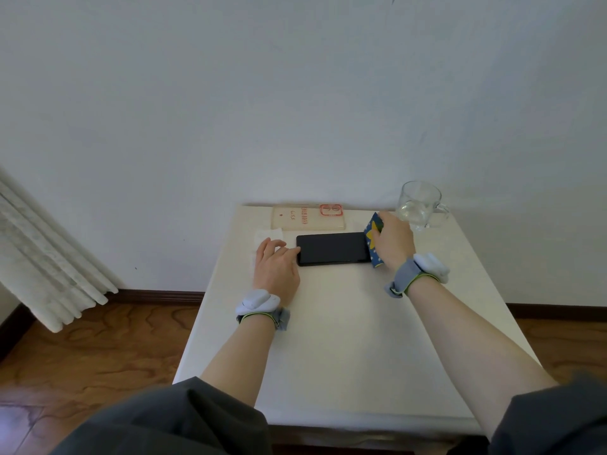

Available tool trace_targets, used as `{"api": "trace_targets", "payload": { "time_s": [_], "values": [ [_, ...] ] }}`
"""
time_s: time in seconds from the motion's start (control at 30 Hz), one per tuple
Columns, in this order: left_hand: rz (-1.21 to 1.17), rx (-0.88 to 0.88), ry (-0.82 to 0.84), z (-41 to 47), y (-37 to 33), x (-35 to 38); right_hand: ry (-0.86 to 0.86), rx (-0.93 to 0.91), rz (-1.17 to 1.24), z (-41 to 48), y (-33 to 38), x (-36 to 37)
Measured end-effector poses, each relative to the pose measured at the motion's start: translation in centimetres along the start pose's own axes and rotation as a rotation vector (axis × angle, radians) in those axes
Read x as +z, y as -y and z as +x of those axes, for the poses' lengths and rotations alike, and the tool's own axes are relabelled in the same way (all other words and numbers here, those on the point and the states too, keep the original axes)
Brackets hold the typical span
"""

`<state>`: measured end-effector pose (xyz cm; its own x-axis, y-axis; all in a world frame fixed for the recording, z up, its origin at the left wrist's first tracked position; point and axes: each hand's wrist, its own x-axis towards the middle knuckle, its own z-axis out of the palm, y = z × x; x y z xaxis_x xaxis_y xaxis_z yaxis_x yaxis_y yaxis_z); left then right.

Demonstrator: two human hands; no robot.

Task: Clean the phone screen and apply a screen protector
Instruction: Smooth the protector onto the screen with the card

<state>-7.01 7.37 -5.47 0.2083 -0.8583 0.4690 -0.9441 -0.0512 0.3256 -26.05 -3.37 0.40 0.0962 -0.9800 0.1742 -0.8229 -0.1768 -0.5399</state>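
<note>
A black phone (333, 248) lies screen up, lengthwise across the far part of the white table (345, 339). My left hand (275, 269) rests beside its left end, with a fingertip touching that edge. My right hand (392, 241) presses a blue cloth with a yellow star (372, 236) onto the phone's right end, fingers laid over the cloth. A clear phone case with red print (308, 218) lies just behind the phone. A white wipe packet (267, 236) sits partly under my left fingers.
A glass mug (418, 205) stands at the table's far right corner, close to my right hand. The table backs onto a white wall. A white curtain (42, 257) hangs at the left above the wooden floor.
</note>
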Motion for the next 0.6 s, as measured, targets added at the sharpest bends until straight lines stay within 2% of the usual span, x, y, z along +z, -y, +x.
{"api": "trace_targets", "payload": {
  "time_s": [0.2,0.37,0.43,0.6],
  "values": [
    [0.017,0.012,-0.005,0.0,0.1,-0.2,-0.097,0.076,-0.115,0.5,-0.4,-0.8],
    [-0.023,-0.020,-0.004,0.0,-0.3,-0.5,0.062,0.274,0.248,1.4,-0.8,-0.1],
    [-0.034,-0.042,0.046,0.0,-0.4,-0.7,0.105,0.326,0.371,1.4,-0.9,0.4],
    [-0.060,-0.094,0.093,0.0,-0.7,-1.2,0.095,0.340,0.433,1.2,-0.7,0.6]
  ]
}}
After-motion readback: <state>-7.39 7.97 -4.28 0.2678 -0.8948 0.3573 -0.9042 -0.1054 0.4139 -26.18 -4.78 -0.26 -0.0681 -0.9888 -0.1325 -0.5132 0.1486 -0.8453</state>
